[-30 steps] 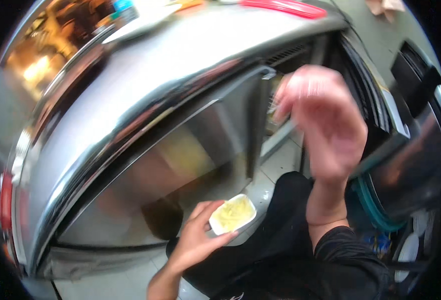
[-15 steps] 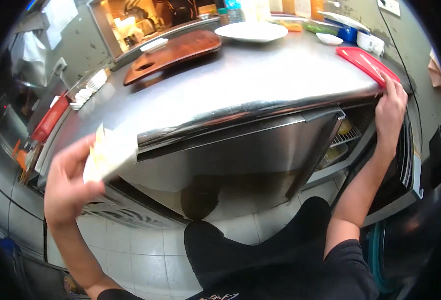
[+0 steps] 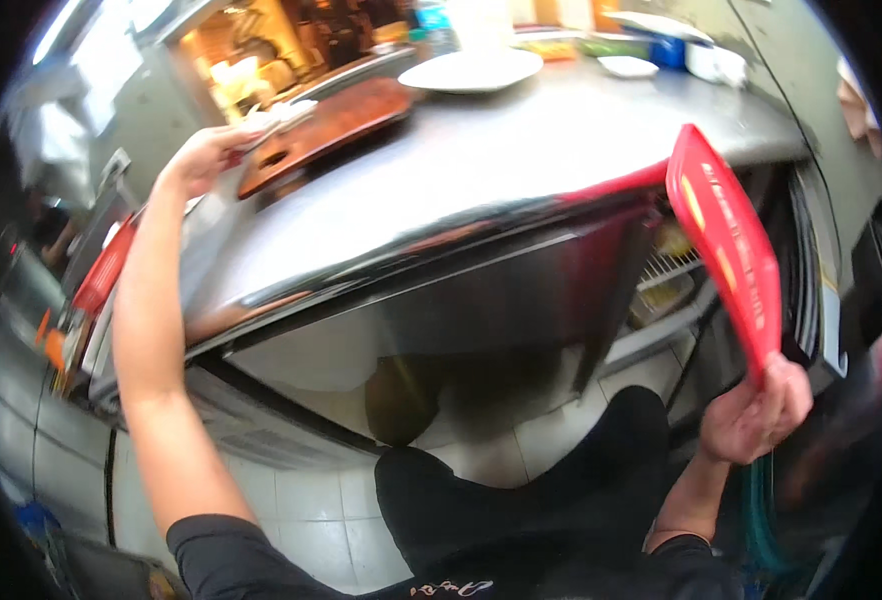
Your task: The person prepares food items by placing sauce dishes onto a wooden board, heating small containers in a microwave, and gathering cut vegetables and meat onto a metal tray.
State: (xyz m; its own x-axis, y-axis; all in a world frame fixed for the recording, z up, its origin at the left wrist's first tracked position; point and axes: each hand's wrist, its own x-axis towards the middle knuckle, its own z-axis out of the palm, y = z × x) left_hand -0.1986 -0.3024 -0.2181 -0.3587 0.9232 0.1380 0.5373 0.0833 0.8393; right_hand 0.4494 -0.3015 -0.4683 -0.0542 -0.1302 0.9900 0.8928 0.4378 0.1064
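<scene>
My right hand (image 3: 758, 412) grips a shallow red tray (image 3: 726, 240) by its lower end. The tray is tilted up on edge, off the counter, in front of the open compartment. My left arm stretches far forward over the left side of the counter. My left hand (image 3: 204, 160) is closed on a small white thing (image 3: 261, 122), too blurred to name. It is held at the left end of a brown wooden board (image 3: 336, 125), by a small white dish (image 3: 296, 110). Whether the white thing touches the dish, I cannot tell.
A large white plate (image 3: 471, 72) stands on the steel counter (image 3: 521, 140), with bottles and food containers behind it. Below the counter, an open compartment shows a wire rack (image 3: 673, 268). A red basket (image 3: 104, 270) is at the far left.
My left hand has moved forward with the white thing, from the counter's front edge to the board. My right hand has lifted the red tray off the counter and drawn it back, tilting it.
</scene>
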